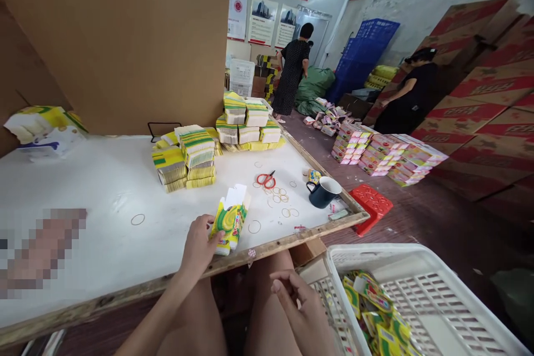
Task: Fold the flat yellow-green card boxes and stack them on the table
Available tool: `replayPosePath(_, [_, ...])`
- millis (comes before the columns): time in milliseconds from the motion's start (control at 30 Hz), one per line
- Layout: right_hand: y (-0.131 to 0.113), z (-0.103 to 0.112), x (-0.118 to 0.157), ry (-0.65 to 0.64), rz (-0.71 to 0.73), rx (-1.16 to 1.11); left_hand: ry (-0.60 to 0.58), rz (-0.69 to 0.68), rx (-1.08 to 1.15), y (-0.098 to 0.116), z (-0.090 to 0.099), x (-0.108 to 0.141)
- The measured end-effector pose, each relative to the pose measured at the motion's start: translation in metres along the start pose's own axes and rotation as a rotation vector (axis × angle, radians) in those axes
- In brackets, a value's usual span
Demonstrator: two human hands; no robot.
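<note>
My left hand (201, 243) grips a small stack of flattened yellow-and-green cartons (232, 218), with a lemon-like picture on the front, near the table's front edge. The thumb lies over the front of the stack and the fingers are behind its left side. My right hand (301, 307) is over my lap beside the white basket, fingers loosely curled and apart, holding nothing. Several rubber bands (280, 195) and red-handled scissors (267, 179) lie beyond the cartons. Bundled flat cartons (196, 147) stand in piles farther back, with another bundle group (248, 122) near the far edge.
A dark mug (322, 193) stands near the table's right corner. The white plastic basket (421, 253) at right holds yellow-green packets (377, 311). A red stool (371, 206) is beyond the corner. Cardboard walls the table's back. Two people are farther off, near stacked boxes.
</note>
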State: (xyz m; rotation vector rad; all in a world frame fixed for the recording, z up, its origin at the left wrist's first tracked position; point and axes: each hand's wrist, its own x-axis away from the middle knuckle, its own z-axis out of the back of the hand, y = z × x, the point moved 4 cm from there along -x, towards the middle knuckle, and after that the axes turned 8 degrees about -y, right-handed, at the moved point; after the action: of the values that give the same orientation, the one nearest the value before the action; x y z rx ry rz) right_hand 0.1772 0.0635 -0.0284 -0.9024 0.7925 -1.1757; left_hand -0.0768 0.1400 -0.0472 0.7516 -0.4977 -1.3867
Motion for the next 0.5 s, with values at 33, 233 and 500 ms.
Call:
replayPosePath(33, [-0.003, -0.001, 0.001, 0.026, 0.026, -0.016, 0.026, 0.002, 0.013, 0.006, 0.003, 0.004])
replayPosePath(233, [-0.035, 0.005, 0.003, 0.141, 0.366, 0.231, -0.073, -0.076, 0.181, 0.069, 0.012, 0.055])
replayPosePath(500, [-0.036, -0.009, 0.0, 0.163, 0.309, 0.051, -0.472, -0.022, 0.693, 0.094, -0.013, 0.104])
